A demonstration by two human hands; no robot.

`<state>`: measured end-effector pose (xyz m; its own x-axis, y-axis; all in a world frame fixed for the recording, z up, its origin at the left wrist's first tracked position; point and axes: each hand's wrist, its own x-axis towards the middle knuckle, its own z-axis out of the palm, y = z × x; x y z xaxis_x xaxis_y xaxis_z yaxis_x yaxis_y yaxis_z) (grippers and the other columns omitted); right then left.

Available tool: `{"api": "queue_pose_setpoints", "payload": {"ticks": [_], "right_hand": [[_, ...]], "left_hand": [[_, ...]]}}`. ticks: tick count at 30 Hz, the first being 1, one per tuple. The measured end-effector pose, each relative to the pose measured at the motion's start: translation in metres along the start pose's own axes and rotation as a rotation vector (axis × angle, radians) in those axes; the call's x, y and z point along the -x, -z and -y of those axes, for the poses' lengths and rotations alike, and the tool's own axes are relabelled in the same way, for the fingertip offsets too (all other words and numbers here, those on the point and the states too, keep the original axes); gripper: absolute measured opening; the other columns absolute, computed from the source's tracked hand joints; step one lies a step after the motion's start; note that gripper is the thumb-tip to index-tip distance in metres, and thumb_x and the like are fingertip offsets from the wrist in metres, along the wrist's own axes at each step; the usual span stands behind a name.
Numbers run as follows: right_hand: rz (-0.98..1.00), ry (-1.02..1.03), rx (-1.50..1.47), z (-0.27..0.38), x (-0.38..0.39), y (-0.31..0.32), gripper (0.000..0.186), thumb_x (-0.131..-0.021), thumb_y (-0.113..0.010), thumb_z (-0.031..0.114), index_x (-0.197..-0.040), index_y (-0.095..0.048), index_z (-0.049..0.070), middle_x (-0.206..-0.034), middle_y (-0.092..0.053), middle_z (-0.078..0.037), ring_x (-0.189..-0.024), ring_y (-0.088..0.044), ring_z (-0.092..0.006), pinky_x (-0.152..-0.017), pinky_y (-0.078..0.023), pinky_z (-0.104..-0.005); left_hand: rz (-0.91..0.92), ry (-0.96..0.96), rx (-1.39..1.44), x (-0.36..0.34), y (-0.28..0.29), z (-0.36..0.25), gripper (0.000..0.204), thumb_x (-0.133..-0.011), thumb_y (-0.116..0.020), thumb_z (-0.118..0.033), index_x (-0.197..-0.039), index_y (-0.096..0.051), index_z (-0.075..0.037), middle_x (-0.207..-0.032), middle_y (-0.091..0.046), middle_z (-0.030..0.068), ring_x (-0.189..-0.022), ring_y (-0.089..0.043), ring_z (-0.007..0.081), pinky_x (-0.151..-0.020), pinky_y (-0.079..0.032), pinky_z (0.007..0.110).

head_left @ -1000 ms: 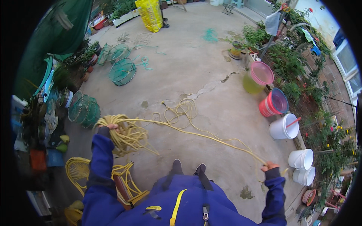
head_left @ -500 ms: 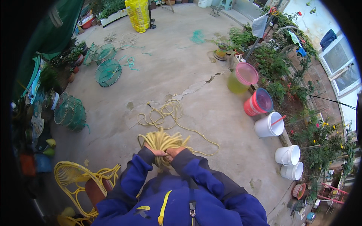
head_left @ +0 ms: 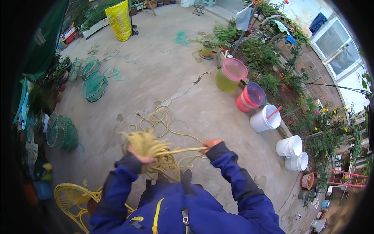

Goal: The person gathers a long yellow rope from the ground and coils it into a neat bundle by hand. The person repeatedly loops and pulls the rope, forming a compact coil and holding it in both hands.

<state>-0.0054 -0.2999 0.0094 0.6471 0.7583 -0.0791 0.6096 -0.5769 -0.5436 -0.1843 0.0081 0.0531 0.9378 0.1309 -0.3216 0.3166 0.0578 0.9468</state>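
A thick bundle of yellow rope (head_left: pixel 142 142) hangs in loops from my left hand (head_left: pixel 143 156), whose fingers are closed round it. Out to the right, my right hand (head_left: pixel 212 145) grips a length of the same rope, drawn straight and level between the two hands. Lower loops of the bundle dangle in front of my shoes. Loose rope (head_left: pixel 163 117) lies in tangled coils on the concrete ahead of me, and one strand runs from it toward my right hand.
Several buckets (head_left: pixel 265 117) line the planted bed on the right. Green net traps (head_left: pixel 94 86) lie at the left. A yellow cane chair (head_left: pixel 72 197) stands close at my lower left. Farther off is a yellow sack (head_left: pixel 119 21). A crack (head_left: pixel 183 91) crosses the concrete.
My hands were together at the bundle; now the right has moved out to the right, pulling rope taut. The bundle has shifted left and its loops have spread. The view has turned slightly.
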Motion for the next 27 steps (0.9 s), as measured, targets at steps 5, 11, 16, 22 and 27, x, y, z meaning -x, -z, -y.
{"api": "queue_pose_setpoints", "payload": {"ticks": [5, 11, 16, 22, 27], "right_hand": [[-0.202, -0.448, 0.104, -0.147, 0.072, 0.009, 0.032, -0.067, -0.071, 0.038, -0.066, -0.058, 0.009, -0.063, -0.058, -0.014, -0.06, -0.056, -0.0323, -0.055, -0.043, -0.0411], [-0.423, -0.56, 0.081, -0.259, 0.189, 0.032, 0.015, -0.062, -0.074, 0.019, -0.069, -0.064, 0.011, -0.062, -0.061, -0.01, -0.058, -0.059, -0.022, -0.053, -0.045, -0.0354], [-0.318, -0.56, 0.243, -0.277, 0.218, 0.053, 0.03, -0.058, -0.08, 0.027, -0.061, -0.056, 0.009, -0.058, -0.059, -0.012, -0.052, -0.058, -0.023, -0.049, -0.045, -0.0362], [-0.172, -0.649, 0.232, -0.206, 0.186, 0.056, 0.029, -0.063, -0.076, 0.026, -0.064, -0.057, 0.005, -0.059, -0.058, -0.013, -0.052, -0.056, -0.0275, -0.05, -0.044, -0.0364], [0.088, -0.477, 0.045, -0.104, 0.135, 0.082, 0.023, -0.069, -0.068, 0.026, -0.069, -0.06, 0.004, -0.06, -0.059, -0.014, -0.053, -0.057, -0.0261, -0.053, -0.046, -0.0351]], "left_hand": [[-0.17, 0.331, 0.007, 0.036, 0.105, -0.035, 0.022, -0.08, -0.064, -0.022, -0.087, -0.062, -0.002, -0.075, -0.063, 0.0066, -0.067, -0.059, 0.0177, -0.067, -0.049, 0.03], [-0.394, -0.241, 0.52, 0.082, 0.169, -0.052, 0.017, -0.083, -0.055, -0.019, -0.086, -0.054, -0.002, -0.075, -0.054, 0.0063, -0.067, -0.055, 0.0181, -0.061, -0.048, 0.03], [-0.569, -0.153, 0.301, 0.076, 0.222, -0.044, 0.014, -0.085, -0.053, -0.016, -0.082, -0.052, -0.003, -0.074, -0.055, 0.0073, -0.069, -0.056, 0.0188, -0.061, -0.048, 0.03], [-0.847, -0.111, 0.591, 0.066, 0.236, -0.024, 0.011, -0.082, -0.053, -0.01, -0.082, -0.054, 0.0, -0.074, -0.057, 0.0103, -0.065, -0.056, 0.02, -0.058, -0.049, 0.029], [-0.8, -0.058, 0.517, 0.069, 0.223, -0.027, 0.013, -0.081, -0.053, -0.011, -0.081, -0.055, 0.002, -0.072, -0.059, 0.0111, -0.062, -0.057, 0.0205, -0.06, -0.05, 0.03]]}}
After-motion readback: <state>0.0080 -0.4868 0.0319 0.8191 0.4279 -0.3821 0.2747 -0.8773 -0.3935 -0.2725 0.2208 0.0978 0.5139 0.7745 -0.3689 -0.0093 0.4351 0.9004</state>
